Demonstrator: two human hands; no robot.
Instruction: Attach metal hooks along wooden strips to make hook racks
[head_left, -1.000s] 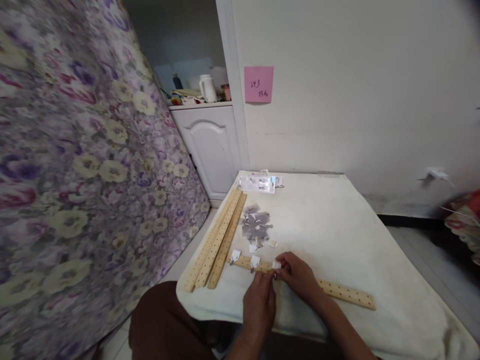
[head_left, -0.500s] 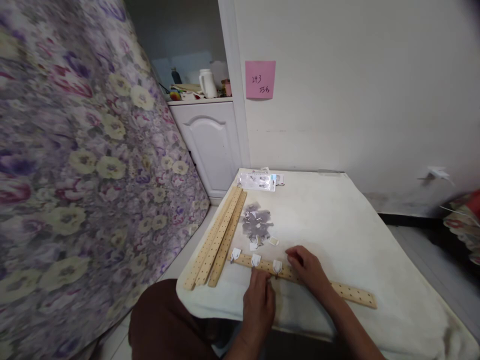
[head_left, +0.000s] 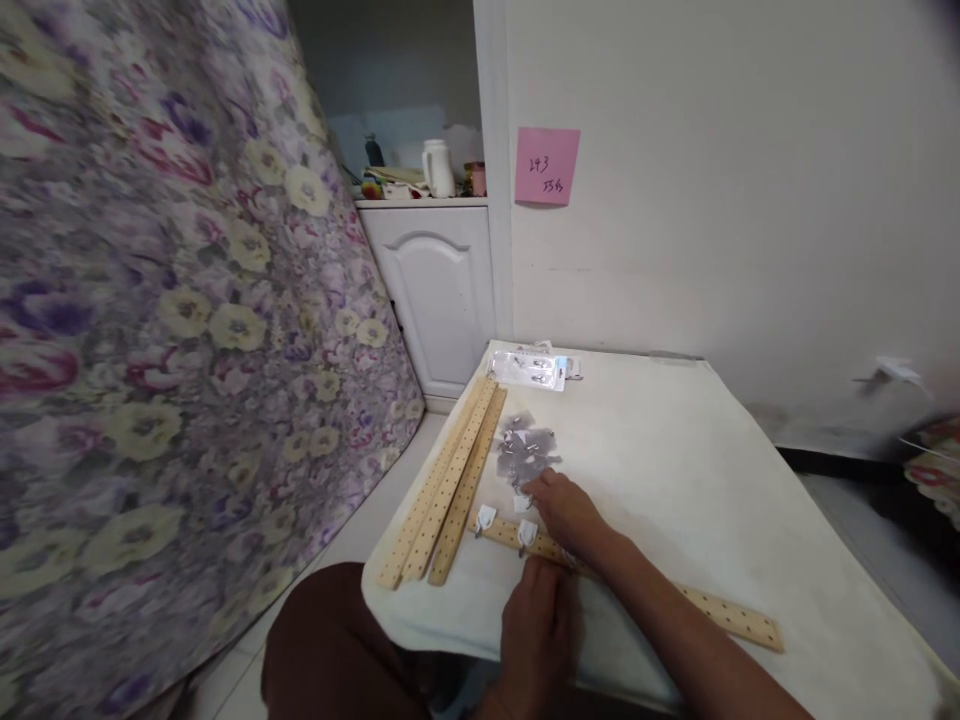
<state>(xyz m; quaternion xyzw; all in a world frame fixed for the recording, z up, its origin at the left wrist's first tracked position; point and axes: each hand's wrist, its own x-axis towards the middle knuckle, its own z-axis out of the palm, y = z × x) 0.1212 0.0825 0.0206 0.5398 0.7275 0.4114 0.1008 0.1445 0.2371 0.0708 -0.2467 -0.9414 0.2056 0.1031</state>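
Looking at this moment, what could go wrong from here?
The right hand is close beside the pile of grey pieces and might scatter some. The right forearm crosses over the perforated strip and could nudge it. The left hand is near the white hooks on that strip, so one might get knocked askew.

Middle of crosswise wooden strip (head_left: 731,613) hidden behind right forearm (head_left: 660,615).

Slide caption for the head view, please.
Right hand beside the grey pile, left hand at the strip with white hooks.
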